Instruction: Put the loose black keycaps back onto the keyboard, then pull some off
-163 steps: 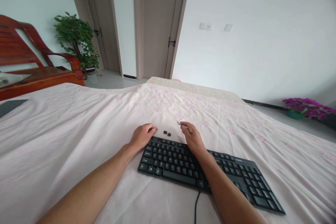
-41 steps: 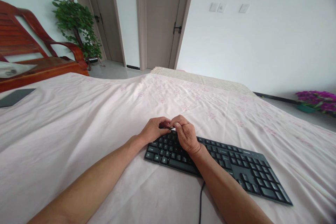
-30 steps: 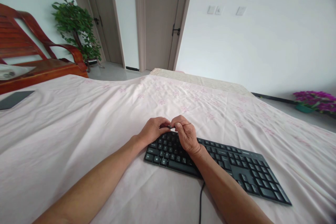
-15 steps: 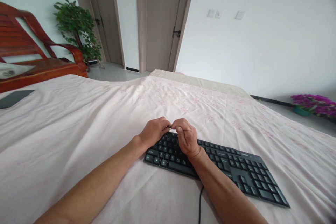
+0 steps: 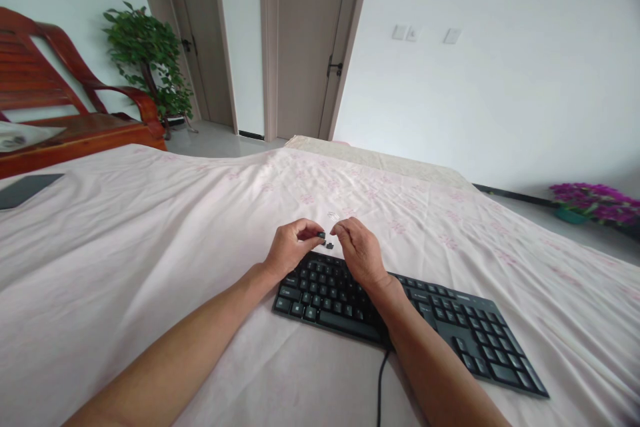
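Note:
A black keyboard (image 5: 440,320) lies on a pale pink sheet (image 5: 150,240), its cable (image 5: 380,380) running toward me. My left hand (image 5: 290,250) hovers at the keyboard's far left corner, with thumb and forefinger pinched on a small black keycap (image 5: 321,235). Another loose keycap (image 5: 329,245) lies on the sheet just beyond the keyboard's far edge. My right hand (image 5: 361,253) rests over the upper key rows, fingers closed on a thin wire tool (image 5: 333,216) whose tip sticks up past the fingertips.
A dark flat device (image 5: 25,188) lies on the sheet at far left. Behind it stand a red wooden armchair (image 5: 75,113) and a potted green plant (image 5: 147,60). Two doors (image 5: 300,40) are at the back; purple flowers (image 5: 595,200) sit on the floor at right.
My hands, pressed together at the keyboard's top edge, have drawn slightly apart. A keycap now shows in my left fingers, and the tool tip has lifted clear.

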Tool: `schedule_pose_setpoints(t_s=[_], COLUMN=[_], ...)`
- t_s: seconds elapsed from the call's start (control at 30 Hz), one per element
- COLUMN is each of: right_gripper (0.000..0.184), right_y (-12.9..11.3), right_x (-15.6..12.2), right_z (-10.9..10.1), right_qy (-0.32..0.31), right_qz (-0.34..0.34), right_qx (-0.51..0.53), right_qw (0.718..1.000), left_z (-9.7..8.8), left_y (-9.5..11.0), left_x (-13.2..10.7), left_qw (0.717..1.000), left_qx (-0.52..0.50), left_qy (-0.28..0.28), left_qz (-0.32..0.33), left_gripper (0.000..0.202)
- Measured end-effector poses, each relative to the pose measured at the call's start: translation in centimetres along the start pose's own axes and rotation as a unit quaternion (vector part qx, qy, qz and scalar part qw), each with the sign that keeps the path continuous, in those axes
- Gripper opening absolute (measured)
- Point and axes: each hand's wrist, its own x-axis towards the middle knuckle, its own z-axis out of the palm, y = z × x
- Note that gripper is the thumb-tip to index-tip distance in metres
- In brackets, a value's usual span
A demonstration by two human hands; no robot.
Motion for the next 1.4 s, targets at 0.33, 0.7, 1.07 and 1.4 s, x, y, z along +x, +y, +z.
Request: schedule_pose_setpoints(t_s=[0.33,0.7,1.07,1.4], right_gripper=[0.013,0.009,0.010,0.011], right_y=[-0.3,1.4,3.7,4.3], right_x=[0.0,0.4,-0.1,-0.1], right_z=[0.0,-1.3,-0.5,0.2], right_qy=[-0.066,-0.095,-0.159,-0.158], right_qz=[0.085,0.180,0.180,0.168], right_qx=[0.032,-0.073,-0.144,-0.157], right_qw=[0.994,0.976,0.960,0.960], left_z=[0.0,0.1,-1.5,-0.3], left_y=[-0.2,0.4,-2.2,-3.4], left_x=[-0.4,-0.5,0.6,3.5], left_qw=[0.998,0.994,0.978,0.951], left_qx=[0.054,0.109,0.200,0.278], left_qy=[-0.016,-0.028,-0.048,-0.132], left_qz=[0.028,0.007,-0.041,-0.041], left_gripper=[0.017,0.016,0.020,0.021])
